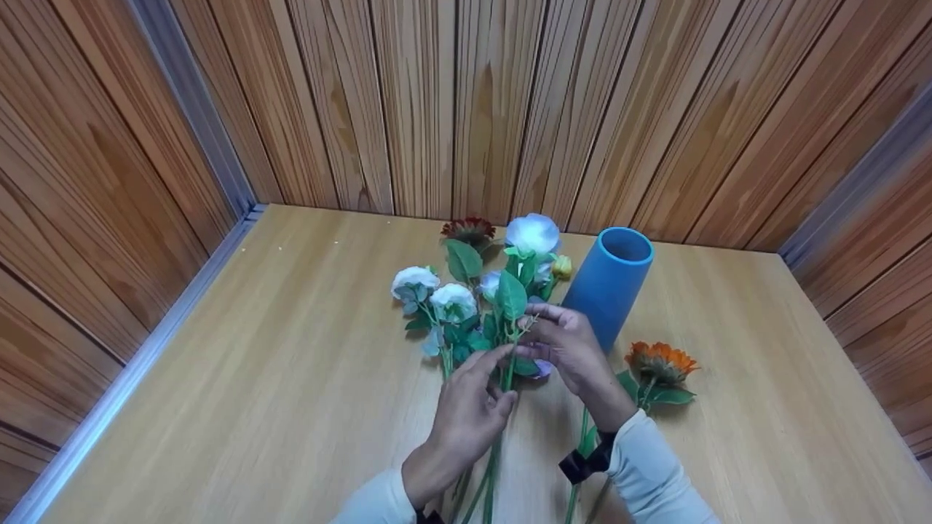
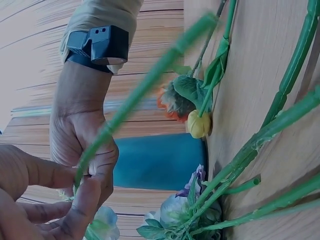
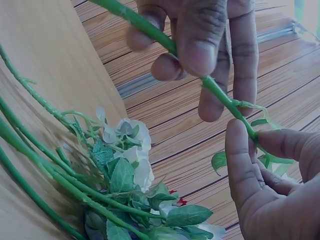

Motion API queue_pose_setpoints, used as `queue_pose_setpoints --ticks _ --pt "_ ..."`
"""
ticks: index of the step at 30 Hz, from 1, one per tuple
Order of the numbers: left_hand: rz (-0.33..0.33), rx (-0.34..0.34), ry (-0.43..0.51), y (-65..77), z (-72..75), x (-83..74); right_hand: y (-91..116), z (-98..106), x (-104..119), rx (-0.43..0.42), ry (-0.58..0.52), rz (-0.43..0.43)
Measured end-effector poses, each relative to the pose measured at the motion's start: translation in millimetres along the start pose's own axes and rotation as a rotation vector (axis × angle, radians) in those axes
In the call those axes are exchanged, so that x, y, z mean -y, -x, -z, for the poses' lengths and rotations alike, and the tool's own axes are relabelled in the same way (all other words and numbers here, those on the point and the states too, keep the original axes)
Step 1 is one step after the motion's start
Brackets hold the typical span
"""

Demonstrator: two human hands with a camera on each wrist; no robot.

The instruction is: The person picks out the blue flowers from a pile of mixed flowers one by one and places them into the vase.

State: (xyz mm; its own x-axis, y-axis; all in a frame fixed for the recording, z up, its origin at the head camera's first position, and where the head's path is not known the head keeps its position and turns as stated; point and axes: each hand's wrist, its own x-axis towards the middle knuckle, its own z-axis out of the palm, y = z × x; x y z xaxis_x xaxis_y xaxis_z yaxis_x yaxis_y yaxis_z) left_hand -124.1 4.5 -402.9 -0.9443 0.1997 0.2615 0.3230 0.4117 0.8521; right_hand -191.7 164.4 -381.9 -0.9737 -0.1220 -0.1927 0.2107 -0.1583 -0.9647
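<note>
My left hand (image 1: 473,411) pinches the green stem (image 2: 127,107) of an artificial flower between thumb and fingers, its lower end rising free in the left wrist view. Farther up the same stem, my right hand (image 1: 571,349) pinches it near a thin side sprig (image 3: 257,107). A green leaf (image 1: 512,295) stands above the fingers, with a pale blue-white flower (image 1: 533,234) beyond it that looks to be this stem's bloom. White flowers (image 1: 453,302) lie left of the hands, their stems running toward me. Just behind the right hand is a blue cylindrical vase (image 1: 608,291).
An orange flower (image 1: 661,362) lies right of the vase, with a yellow bud (image 2: 199,124) near it. A dark red flower (image 1: 470,229) lies at the back of the wooden table (image 1: 291,349). Wood-plank walls (image 1: 480,109) enclose the back and sides.
</note>
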Motion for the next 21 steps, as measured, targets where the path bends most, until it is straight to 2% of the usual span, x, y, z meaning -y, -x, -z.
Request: queue_pose_setpoints --ticks 3,8,12,18,21 --pt "0.012 -0.005 0.021 0.2 1.1 -0.5 1.1 -0.2 3.0 -0.013 0.010 0.000" --pt "-0.017 -0.033 0.028 0.8 3.8 0.6 2.5 -1.7 8.7 -0.012 0.043 0.017" --pt "-0.009 -0.039 0.024 0.0 5.4 3.0 4.2 -3.3 13.9 -0.018 0.059 0.021" --pt "0.015 -0.050 0.004 -0.9 5.9 8.8 8.0 -3.4 21.9 0.015 0.046 0.065" --pt "-0.004 -0.065 -0.028 -1.8 5.1 12.9 10.7 -2.0 26.6 0.025 0.026 0.082"
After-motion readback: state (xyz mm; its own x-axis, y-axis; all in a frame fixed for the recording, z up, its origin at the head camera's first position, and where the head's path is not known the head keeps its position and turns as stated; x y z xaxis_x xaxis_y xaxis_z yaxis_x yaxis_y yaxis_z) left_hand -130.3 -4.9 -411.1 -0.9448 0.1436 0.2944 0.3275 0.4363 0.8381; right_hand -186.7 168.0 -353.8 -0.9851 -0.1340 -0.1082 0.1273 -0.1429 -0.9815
